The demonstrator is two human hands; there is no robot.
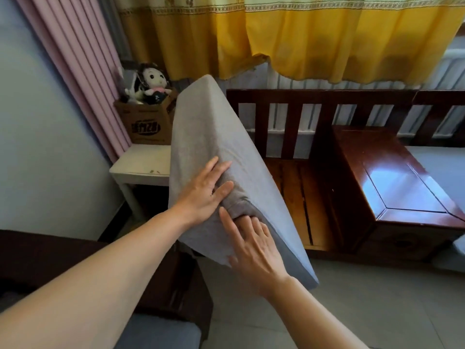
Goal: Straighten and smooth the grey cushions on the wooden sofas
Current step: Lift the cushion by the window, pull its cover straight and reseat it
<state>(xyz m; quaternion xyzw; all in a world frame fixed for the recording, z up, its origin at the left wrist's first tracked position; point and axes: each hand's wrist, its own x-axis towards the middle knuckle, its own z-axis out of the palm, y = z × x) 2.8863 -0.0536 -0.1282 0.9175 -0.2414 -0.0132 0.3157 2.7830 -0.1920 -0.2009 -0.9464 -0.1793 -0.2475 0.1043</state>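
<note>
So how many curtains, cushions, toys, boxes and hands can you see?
Curtains: 2, the pink curtain and the yellow curtain
Grey cushions: 2, the lifted cushion and the cushion at the bottom edge
Plush dolls: 1
Cardboard boxes: 1
Hands: 2, the left hand and the right hand
Total: 8

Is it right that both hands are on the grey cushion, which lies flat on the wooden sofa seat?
Not quite. In the head view the left hand and right hand are both on the grey cushion, but it is raised and tilted steeply. The slatted seat of the wooden sofa beside it is uncovered.
</note>
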